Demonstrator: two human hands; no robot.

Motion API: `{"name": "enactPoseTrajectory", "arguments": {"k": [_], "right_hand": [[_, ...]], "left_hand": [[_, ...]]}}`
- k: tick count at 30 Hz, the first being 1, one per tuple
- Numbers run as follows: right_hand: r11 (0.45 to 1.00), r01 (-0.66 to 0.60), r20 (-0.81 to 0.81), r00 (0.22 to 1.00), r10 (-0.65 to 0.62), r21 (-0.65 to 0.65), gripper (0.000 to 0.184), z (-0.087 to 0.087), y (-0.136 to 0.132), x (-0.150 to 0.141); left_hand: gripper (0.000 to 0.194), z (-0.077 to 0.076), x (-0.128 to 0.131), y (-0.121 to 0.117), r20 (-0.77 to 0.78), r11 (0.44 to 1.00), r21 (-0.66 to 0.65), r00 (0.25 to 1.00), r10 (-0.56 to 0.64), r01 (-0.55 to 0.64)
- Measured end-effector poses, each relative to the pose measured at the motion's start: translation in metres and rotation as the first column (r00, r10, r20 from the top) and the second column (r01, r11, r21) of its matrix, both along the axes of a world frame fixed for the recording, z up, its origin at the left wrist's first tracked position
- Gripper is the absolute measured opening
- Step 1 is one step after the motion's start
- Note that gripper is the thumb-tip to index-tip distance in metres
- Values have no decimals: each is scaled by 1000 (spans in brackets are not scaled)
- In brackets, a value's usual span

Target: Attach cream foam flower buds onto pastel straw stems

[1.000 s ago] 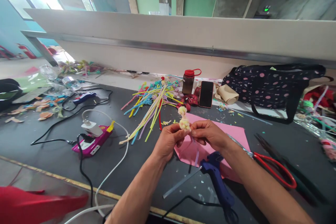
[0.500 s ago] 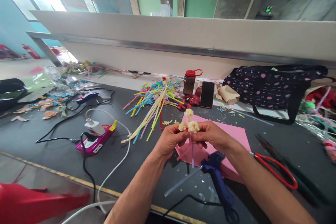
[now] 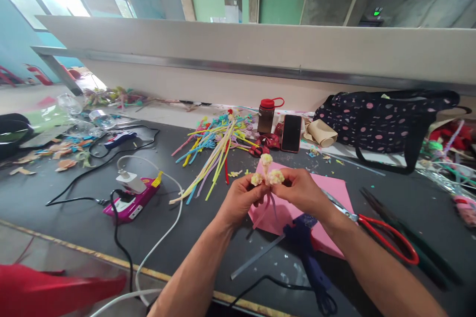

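Note:
Three cream-yellow fuzzy pipe-cleaner flowers (image 3: 275,177) stand up in a small cluster between my hands. My left hand (image 3: 243,195) pinches the stems from the left, just below the blossoms. From the other side, my right hand (image 3: 299,189) closes thumb and fingers at the base of the right blossom. Pink and purple stem ends (image 3: 265,213) hang down beneath the fingers. Under my hands lies a pink sheet (image 3: 330,189), with a blue glue gun (image 3: 303,245) resting partly on it, its clear glue stick (image 3: 256,257) pointing left.
Red-handled scissors (image 3: 388,237) and dark-green-handled pliers (image 3: 412,242) lie at right. Behind are a pipe-cleaner pile (image 3: 211,143), a phone (image 3: 291,132), a bottle (image 3: 266,116) and a patterned bag (image 3: 375,126). A magenta power strip (image 3: 134,203) and cables lie at left.
My fingers have shifted slightly on the stems, and the right blossom sits a little further right. The hanging stem ends have swung. The whole view has moved slightly.

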State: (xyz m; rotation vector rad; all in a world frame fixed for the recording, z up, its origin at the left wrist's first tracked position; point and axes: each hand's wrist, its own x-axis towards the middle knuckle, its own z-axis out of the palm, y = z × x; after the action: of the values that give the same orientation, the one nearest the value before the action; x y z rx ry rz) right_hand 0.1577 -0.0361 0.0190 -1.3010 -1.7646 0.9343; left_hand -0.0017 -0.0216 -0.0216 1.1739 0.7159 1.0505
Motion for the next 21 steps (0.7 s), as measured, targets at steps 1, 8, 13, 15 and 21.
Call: {"name": "enactPoseTrajectory", "arguments": {"k": [1, 8, 13, 15, 21], "right_hand": [[999, 33, 23, 999, -34, 40, 11, -2, -1, -2], [970, 141, 30, 988, -150, 198, 11, -12, -5, -12], [940, 134, 8, 990, -144, 312, 13, -18, -7, -18], [928, 130, 16, 989, -144, 348, 13, -21, -7, -20], [854, 22, 290, 936, -201, 521, 13, -27, -5, -19]], "left_hand": [[17, 1, 1, -1, -22, 999, 29, 999, 26, -25], [18, -1, 3, -1, -49, 983, 105, 987, 155, -149], [19, -1, 6, -2, 6, 974, 91, 979, 206, -205], [20, -1, 8, -3, 26, 967, 63, 969, 246, -247], [21, -6, 16, -3, 173, 951, -167, 942, 288, -260]]}}
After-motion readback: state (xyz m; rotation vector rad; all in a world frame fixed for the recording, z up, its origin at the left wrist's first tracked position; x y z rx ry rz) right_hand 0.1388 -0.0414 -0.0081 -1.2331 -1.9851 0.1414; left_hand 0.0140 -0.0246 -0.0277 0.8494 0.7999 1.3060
